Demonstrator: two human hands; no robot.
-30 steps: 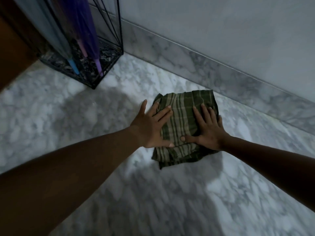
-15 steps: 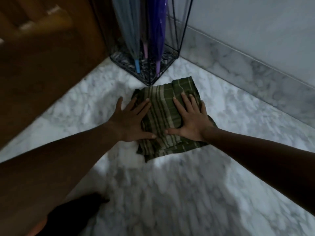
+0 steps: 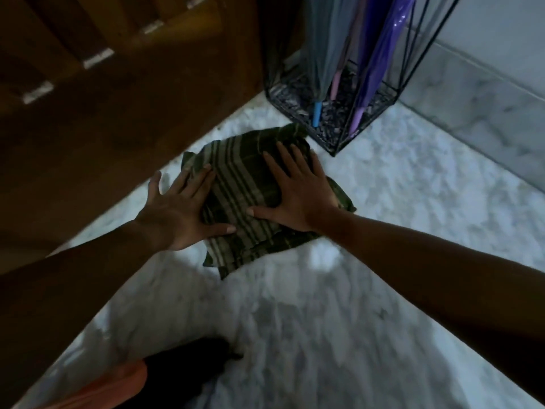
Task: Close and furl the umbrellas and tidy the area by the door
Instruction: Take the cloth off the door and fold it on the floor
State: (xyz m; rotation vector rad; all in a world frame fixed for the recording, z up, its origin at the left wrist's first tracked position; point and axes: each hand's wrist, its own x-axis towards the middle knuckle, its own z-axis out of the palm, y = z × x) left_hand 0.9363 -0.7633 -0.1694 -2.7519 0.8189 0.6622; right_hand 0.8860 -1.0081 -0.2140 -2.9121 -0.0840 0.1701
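Our left grip (image 3: 180, 212) and right grip (image 3: 298, 196) pressed open-fingered on the cloth (image 3: 244, 184); beyond them umbrellas (image 3: 380, 63) stood furled; wiping seemingly remained.

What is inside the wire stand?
The wire stand holds a furled grey umbrella, a purple umbrella and a pink tip between them; handles are out of frame.

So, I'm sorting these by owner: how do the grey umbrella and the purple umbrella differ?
The grey umbrella has a blue tip; the purple umbrella has a lilac one. The grey umbrella stands nearer the door, the purple umbrella nearer the wall. The purple umbrella shows a glossy highlight, the grey umbrella none. Both are closed and stand tip-down in the stand.
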